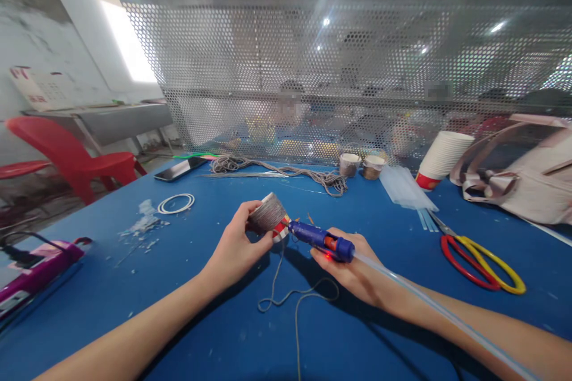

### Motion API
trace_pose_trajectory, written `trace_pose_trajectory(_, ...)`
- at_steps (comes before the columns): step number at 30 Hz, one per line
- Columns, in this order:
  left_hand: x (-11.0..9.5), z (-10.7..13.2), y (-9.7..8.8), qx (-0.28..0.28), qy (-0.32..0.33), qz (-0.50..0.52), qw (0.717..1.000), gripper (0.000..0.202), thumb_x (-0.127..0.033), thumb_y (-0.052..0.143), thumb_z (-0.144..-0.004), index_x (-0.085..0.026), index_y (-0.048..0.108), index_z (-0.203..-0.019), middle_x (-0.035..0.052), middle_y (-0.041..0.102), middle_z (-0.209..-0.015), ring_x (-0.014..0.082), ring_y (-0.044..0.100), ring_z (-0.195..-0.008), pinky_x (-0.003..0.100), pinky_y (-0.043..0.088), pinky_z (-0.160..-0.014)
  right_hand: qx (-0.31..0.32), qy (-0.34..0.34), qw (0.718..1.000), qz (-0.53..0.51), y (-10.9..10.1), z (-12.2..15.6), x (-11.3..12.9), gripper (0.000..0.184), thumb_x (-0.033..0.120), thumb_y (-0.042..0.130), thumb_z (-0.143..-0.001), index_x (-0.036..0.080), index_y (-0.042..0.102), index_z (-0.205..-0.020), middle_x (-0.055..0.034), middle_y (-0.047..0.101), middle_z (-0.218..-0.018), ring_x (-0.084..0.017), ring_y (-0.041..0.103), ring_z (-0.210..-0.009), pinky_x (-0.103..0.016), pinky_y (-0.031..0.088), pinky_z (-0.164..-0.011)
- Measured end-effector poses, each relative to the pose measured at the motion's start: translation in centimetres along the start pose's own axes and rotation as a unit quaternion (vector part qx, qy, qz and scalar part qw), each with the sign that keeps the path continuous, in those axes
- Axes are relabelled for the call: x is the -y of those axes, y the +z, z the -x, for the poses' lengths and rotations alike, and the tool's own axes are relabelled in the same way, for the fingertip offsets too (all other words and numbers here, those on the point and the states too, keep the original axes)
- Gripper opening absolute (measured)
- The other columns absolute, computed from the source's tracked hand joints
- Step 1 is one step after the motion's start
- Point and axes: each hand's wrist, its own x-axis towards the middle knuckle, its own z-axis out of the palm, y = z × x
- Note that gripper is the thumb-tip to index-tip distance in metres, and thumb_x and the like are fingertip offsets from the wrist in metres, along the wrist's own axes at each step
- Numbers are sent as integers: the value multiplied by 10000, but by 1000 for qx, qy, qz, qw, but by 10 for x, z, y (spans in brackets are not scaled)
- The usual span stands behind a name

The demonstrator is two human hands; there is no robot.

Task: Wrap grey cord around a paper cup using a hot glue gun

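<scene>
My left hand (236,244) is closed around a paper cup (268,215) wrapped in grey cord, held tilted above the blue table (179,309). My right hand (353,268) grips a blue glue gun (319,239) whose nozzle touches the cup's red and white rim. A long clear glue stick (438,309) trails back from the gun over my right forearm. A loose end of grey cord (290,297) hangs from the cup and curls on the table.
Red and yellow scissors (480,259) lie at the right, beside clear glue sticks (406,187) and a stack of paper cups (442,158). A cord bundle (277,169), two wrapped cups (361,165), a phone (179,169), a white ring (176,203) and a pink bag (527,175) lie further back. People sit behind the perforated screen (339,77).
</scene>
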Motion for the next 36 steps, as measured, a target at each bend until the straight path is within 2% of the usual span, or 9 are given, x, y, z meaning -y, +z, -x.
trace_pose_trajectory(4, 2, -1, 0, -4, 2, 0, 1000, 336, -259, 595, -725, -214, 520, -1050, 14, 628, -952, 154, 612, -818, 327, 519, -796, 0, 23, 1000, -4, -2, 1, 1, 200, 337, 511, -822, 198, 490, -680, 26, 520, -579, -93, 407, -496, -214, 377, -504)
trace_pose_trajectory(10, 1, -1, 0, -5, -2, 2, 1000, 351, -261, 600, -714, -211, 520, -1053, 21, 628, -960, 160, 614, -830, 340, 521, -805, 10, 1, 1000, -8, 0, 1, 1, 202, 330, 536, -812, 193, 496, -670, 39, 494, -565, -83, 375, -483, -213, 372, -509)
trace_pose_trajectory(16, 2, -2, -2, 7, -13, 3, 1000, 363, -262, 592, -713, -214, 511, -1064, 16, 622, -972, 152, 610, -820, 339, 520, -816, -10, 91, 995, -40, -5, -5, 2, 226, 376, 549, -785, 190, 521, -660, 35, 485, -552, -98, 381, -496, -219, 359, -470)
trace_pose_trajectory(23, 3, -1, -3, 21, -20, 14, 999, 362, -262, 598, -726, -217, 497, -1071, 17, 615, -979, 161, 619, -842, 353, 528, -831, 5, 51, 998, -27, -6, -1, 5, 210, 359, 535, -802, 193, 523, -673, 23, 531, -592, -103, 410, -518, -236, 399, -530)
trace_pose_trajectory(36, 5, -2, -4, 18, -21, 34, 999, 360, -264, 610, -715, -214, 498, -1054, 12, 614, -970, 147, 626, -829, 338, 537, -825, 14, 79, 995, -56, -8, -6, 3, 232, 363, 545, -795, 189, 523, -644, 38, 460, -561, -98, 366, -518, -225, 335, -483)
